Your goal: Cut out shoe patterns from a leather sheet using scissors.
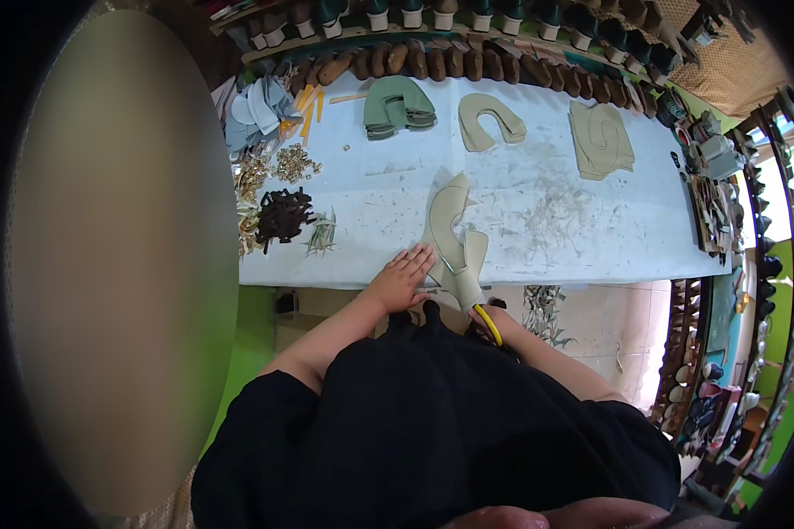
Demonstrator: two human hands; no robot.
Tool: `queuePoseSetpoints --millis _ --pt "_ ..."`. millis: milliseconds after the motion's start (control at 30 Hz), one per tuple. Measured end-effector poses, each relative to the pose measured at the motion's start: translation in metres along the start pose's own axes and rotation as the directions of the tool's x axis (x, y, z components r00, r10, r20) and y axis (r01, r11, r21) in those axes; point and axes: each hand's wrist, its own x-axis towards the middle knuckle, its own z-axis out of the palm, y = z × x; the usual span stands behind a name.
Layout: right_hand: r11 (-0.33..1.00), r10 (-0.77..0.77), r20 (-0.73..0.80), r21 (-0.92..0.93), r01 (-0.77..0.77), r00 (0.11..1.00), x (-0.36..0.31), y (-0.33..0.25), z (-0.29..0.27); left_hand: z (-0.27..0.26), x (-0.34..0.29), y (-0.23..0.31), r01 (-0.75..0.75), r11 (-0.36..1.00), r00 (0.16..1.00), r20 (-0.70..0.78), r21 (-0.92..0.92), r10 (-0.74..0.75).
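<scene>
A blurred brown oval covers the left end of the worktop and cuts off gold pieces too small to identify. Beige material hides part of the yellow-handled scissors; the right grip's fingers are mostly obscured.

The beige sheet looks matt and smooth; the yellow handle, smooth plastic. Small gold pieces gleam like metal; the bench cover is matt, smudged.

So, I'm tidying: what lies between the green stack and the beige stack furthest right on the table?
Beige horseshoe-shaped material lies between the green stack and the right-hand beige stack, seen in the head view.
</scene>
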Motion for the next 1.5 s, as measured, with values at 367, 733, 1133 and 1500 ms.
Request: queuePoseSetpoints --millis 367,733,1133,1500 --pt "0.958 -0.005 -0.026 -0.286 -0.002 1.000 -0.012 -0.010 -0.006 0.002 -0.005 -0.003 -0.081 0.995 0.996 -0.027 0.060 0.083" --pt "0.986 -0.049 -0.012 -0.162 0.046 0.999 0.036 0.023 0.005 0.002 -0.005 -0.005 -0.094 0.994 0.994 -0.045 0.051 0.097" --pt "0.824 -0.312 -0.049 -0.511 0.244 0.949 0.041 0.025 0.000 0.008 -0.008 -0.009 -0.148 0.984 0.987 -0.055 0.095 0.153" --pt "0.967 0.099 -0.015 -0.235 -0.100 0.995 0.028 -0.008 0.004 0.006 -0.007 -0.009 -0.168 0.980 0.982 -0.075 0.103 0.176"
